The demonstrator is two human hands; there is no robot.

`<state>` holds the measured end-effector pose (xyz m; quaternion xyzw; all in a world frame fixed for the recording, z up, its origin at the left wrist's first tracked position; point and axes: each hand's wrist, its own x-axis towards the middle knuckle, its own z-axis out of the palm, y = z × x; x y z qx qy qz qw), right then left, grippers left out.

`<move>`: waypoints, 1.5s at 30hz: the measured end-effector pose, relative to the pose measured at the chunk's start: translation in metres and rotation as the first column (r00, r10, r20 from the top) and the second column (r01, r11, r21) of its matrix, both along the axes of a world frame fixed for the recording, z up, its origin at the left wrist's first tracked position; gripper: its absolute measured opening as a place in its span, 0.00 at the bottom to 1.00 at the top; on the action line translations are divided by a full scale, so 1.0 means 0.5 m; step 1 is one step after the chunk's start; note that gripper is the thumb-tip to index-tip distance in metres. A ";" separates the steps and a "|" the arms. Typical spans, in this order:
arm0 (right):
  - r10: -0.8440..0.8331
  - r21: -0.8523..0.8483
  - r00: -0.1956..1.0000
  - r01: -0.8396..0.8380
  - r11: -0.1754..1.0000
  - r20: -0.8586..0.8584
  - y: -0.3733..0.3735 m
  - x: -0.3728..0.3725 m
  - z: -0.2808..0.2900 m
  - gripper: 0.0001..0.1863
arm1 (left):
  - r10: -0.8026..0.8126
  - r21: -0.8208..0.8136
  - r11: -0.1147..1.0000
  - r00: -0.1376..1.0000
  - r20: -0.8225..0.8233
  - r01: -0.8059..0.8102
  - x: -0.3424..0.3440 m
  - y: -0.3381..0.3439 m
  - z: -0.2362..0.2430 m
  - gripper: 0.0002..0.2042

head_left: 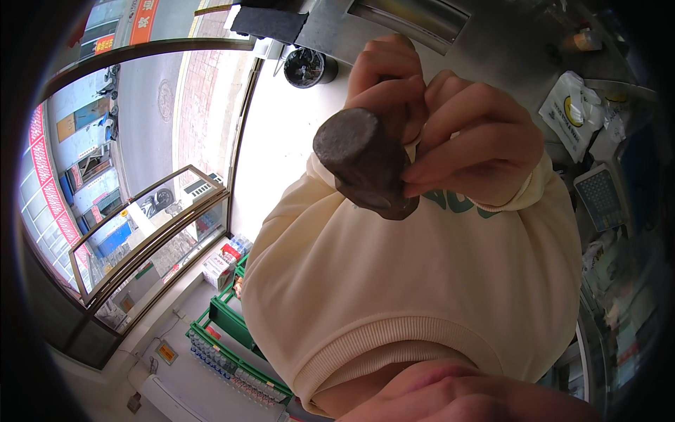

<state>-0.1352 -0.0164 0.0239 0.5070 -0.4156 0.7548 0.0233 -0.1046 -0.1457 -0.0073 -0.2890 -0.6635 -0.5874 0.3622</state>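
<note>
In front of my chest, close to the camera, is a dark brown lump (369, 162) with a flat, roughly round end and an uneven, narrowing body. What it is made of I cannot tell. My right hand (485, 137) has its fingers bent, with the tips pressed to the lump's right side. Curled fingers of my left hand (387, 77) close in at the lump's far side, where the lump partly hides the contact. Both hands are close together, and cream sleeves cover the forearms.
Beyond the hands stands a black waste bin (309, 67) beside a grey metal counter (330, 24). To the right lie a white plastic bag (573, 112) and a device with keys (600, 197). A framed window (151, 239) is at left. Green shelving (228, 320) holds bottles.
</note>
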 end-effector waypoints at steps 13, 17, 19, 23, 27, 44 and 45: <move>0.047 0.085 0.999 -0.045 0.995 -0.016 0.015 -0.006 0.021 0.10 | -0.127 0.082 0.990 0.987 0.100 0.119 0.012 0.001 0.002 0.16; 0.042 0.079 0.999 -0.043 0.996 0.007 0.015 -0.001 0.017 0.10 | -0.185 0.038 0.983 0.971 0.151 0.181 0.018 -0.011 0.001 0.16; 0.041 0.071 0.999 -0.042 0.997 0.012 0.015 0.001 0.017 0.10 | -0.181 0.054 0.983 0.973 0.146 0.175 0.019 -0.007 -0.002 0.16; 0.045 0.054 0.999 -0.047 0.997 0.026 0.015 0.004 0.017 0.10 | -0.157 0.082 0.986 0.979 0.127 0.147 0.021 0.003 0.005 0.16; 0.013 0.024 1.000 -0.013 1.000 0.003 0.005 0.003 0.011 0.12 | -0.147 0.090 0.986 0.982 0.116 0.137 0.024 0.003 0.009 0.17; 0.048 0.062 0.998 -0.050 0.997 0.034 -0.020 0.007 0.029 0.12 | -0.119 0.113 0.988 0.990 0.078 0.110 0.029 -0.025 0.008 0.14; 0.058 0.053 0.997 -0.060 0.997 0.043 -0.021 0.006 0.030 0.12 | -0.115 0.123 0.987 0.987 0.110 0.101 0.035 -0.026 0.014 0.14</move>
